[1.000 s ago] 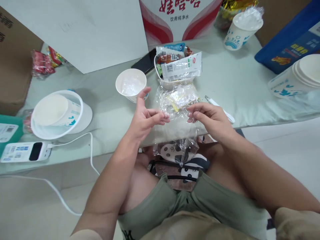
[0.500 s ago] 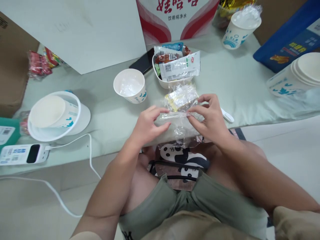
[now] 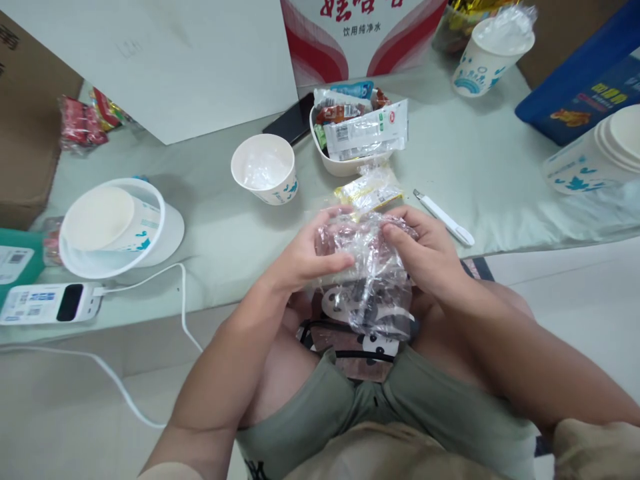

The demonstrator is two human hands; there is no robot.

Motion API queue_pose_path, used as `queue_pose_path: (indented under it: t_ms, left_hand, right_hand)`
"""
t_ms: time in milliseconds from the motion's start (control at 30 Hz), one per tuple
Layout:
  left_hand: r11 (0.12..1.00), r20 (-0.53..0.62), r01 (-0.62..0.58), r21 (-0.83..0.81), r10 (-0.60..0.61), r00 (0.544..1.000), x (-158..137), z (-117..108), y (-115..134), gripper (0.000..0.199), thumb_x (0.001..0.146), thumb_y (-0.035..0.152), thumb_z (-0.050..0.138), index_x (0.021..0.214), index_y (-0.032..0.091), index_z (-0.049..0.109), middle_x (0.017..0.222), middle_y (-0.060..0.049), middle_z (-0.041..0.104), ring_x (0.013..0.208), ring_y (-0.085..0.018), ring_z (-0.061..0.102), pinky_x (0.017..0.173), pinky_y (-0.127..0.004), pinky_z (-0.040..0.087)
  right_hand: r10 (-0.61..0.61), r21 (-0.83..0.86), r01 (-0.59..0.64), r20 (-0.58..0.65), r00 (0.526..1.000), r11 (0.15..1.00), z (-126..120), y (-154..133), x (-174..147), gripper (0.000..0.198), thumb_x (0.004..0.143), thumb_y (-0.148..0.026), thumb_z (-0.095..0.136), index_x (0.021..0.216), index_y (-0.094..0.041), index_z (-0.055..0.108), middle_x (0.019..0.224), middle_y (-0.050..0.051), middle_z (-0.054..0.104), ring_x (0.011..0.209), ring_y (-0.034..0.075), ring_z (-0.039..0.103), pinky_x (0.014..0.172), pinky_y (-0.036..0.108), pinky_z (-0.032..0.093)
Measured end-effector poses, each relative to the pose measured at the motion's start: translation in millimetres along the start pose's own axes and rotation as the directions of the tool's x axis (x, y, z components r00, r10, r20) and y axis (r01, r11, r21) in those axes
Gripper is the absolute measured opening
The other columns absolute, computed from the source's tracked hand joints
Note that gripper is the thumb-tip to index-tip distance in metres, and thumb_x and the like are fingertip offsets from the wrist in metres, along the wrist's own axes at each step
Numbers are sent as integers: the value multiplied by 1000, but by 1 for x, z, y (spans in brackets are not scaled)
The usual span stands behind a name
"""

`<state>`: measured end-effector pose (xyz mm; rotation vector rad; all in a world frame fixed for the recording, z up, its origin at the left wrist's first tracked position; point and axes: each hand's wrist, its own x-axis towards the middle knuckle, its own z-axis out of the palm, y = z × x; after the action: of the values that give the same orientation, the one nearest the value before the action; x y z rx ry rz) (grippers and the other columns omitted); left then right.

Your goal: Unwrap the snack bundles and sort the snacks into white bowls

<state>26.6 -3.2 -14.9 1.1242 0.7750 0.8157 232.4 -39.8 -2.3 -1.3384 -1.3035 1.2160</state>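
A crinkled clear plastic bag [image 3: 370, 267] hangs between my hands over the table's front edge. My left hand [image 3: 313, 250] is closed on its left side, thumb lying across the film. On the right, my right hand [image 3: 423, 247] pinches the bag's upper edge between thumb and fingers. Just beyond them lies a yellow-edged packet [image 3: 373, 188] in clear wrapping, its near end partly hidden by the bag. A white utility knife [image 3: 444, 217] rests on the cloth right of my right hand.
Beyond the packet stands a white bowl [image 3: 340, 163] of snack packets. Left of it are a paper cup [image 3: 265, 170] with clear film inside and a dark phone [image 3: 290, 120]. A white tub [image 3: 173, 227] holding paper cups and a cabled power bank [image 3: 50, 303] occupy the left.
The clear bag has been raised and bunched toward me, off the packet. My right hand has shifted slightly, uncovering more of the utility knife. The camera view has moved a little.
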Motion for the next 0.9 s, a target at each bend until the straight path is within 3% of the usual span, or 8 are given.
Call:
queue_pose_path:
  t_ms: [133, 267, 333, 467, 600, 700, 800, 900]
  left_hand:
    - [977, -103, 213, 5, -212, 972, 8, -3, -7, 28, 72, 29, 81, 92, 17, 66, 79, -2, 74, 71, -14, 71, 67, -25, 55]
    - [971, -187, 239, -29, -240, 953, 13, -2, -5, 35, 74, 32, 81, 99, 19, 60, 76, 0, 74, 61, -13, 70, 57, -22, 54]
    - [975, -191, 220, -31, -221, 956, 13, 0, -3, 40, 77, 38, 80, 106, 21, 58, 71, 2, 73, 58, -14, 71, 55, -22, 53]
    - [983, -101, 184, -1, -183, 978, 11, 0, -3, 49, 78, 45, 79, 115, 24, 56, 66, 4, 70, 58, -16, 73, 54, -23, 54]
    - [961, 82, 264, 82, -270, 959, 8, -9, -1, 58, 75, 34, 82, 124, 25, 54, 64, 5, 69, 55, -16, 72, 51, -20, 52]
    - [965, 29, 262, 15, -262, 965, 9, -13, 0, 41, 75, 31, 80, 111, 23, 60, 65, 5, 69, 50, -12, 68, 45, -17, 47]
    - [965, -21, 243, -96, -246, 969, 13, -12, 0, 26, 70, 28, 80, 89, 19, 65, 64, 3, 68, 49, -11, 66, 45, -18, 48]
    - [966, -49, 213, -143, -222, 974, 17, -11, 2, 16, 64, 22, 79, 75, 18, 68, 64, 2, 66, 52, -10, 63, 50, -21, 52]
  right_hand:
    - [126, 116, -118, -60, 990, 986, -1, 11, 11, 27, 88, -41, 68, 107, -27, 55, 76, -4, 62, 67, 14, 62, 65, 28, 52]
    - [127, 201, -97, -141, 982, 975, -2, 16, 17, 37, 83, -42, 71, 112, -27, 53, 89, -1, 64, 78, 14, 63, 72, 28, 55]
    - [137, 216, -122, -54, 989, 969, -2, 13, 16, 41, 80, -47, 75, 109, -26, 56, 92, 2, 66, 83, 17, 65, 73, 31, 57]
    - [221, 79, -239, 187, 957, 968, -3, 8, 11, 31, 77, -48, 80, 85, -23, 62, 73, 3, 64, 74, 19, 64, 65, 34, 56]
    - [189, 0, -190, 97, 977, 982, -8, 14, 12, 27, 85, -44, 69, 76, -21, 60, 66, 1, 61, 61, 15, 59, 54, 30, 49]
    - [168, 9, -170, 96, 981, 985, -12, 17, 12, 26, 86, -47, 67, 84, -22, 61, 64, -1, 58, 54, 13, 55, 48, 28, 47]
    - [70, 172, -88, 110, 992, 981, -15, 12, 10, 29, 81, -49, 73, 96, -25, 65, 72, -2, 62, 59, 13, 59, 57, 30, 53]
    - [10, 302, -68, 188, 982, 951, -18, 3, 9, 32, 77, -54, 74, 88, -25, 70, 81, 2, 69, 70, 17, 65, 66, 33, 56]
